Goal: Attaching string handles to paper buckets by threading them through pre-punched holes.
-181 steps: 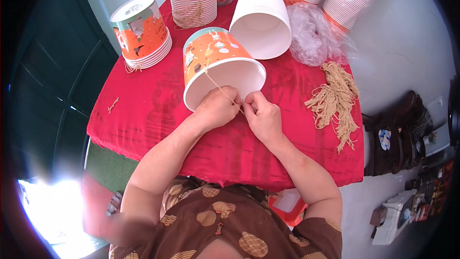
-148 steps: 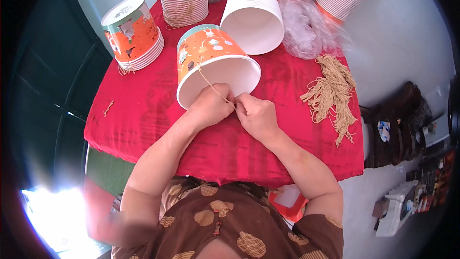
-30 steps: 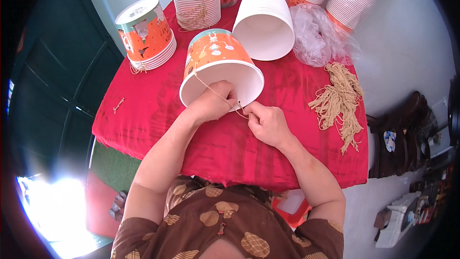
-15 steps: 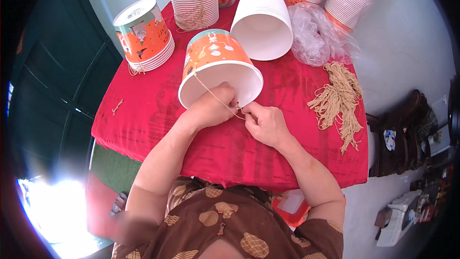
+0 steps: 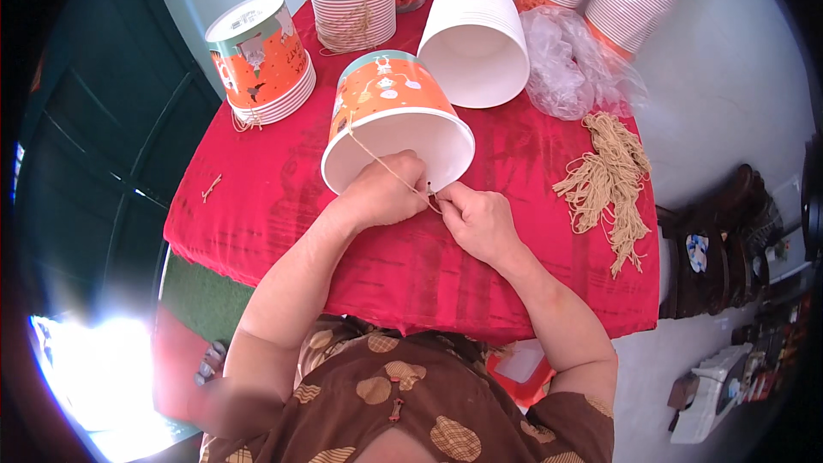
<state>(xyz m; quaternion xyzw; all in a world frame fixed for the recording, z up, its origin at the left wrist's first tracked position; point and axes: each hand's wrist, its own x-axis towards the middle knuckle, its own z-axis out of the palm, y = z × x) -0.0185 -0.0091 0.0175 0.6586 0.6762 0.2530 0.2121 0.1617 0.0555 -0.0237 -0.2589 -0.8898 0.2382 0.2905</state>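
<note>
An orange and green paper bucket (image 5: 390, 94) lies tilted on the table, its white mouth facing me. A thin tan string (image 5: 377, 157) is fastened at the left of its rim and slants down across my left hand. My left hand (image 5: 387, 191) reaches into the mouth, fingers curled closed against the near rim; what its fingertips grip is hidden. My right hand (image 5: 482, 221) is just outside the same rim, thumb and forefinger pinching the string. The fingertips of both hands nearly meet there.
A red cloth (image 5: 257, 223) covers the table. Behind stand a white-mouthed bucket (image 5: 476, 51) on its side, a nested upside-down stack (image 5: 261, 60) and a tall bucket stack (image 5: 353, 0). At right lie crumpled clear plastic (image 5: 561, 64) and a bundle of tan strings (image 5: 609, 180).
The view has shifted very slightly. Both hands stay at the near rim, with only small finger movement; the bucket and string keep almost the same position.
</note>
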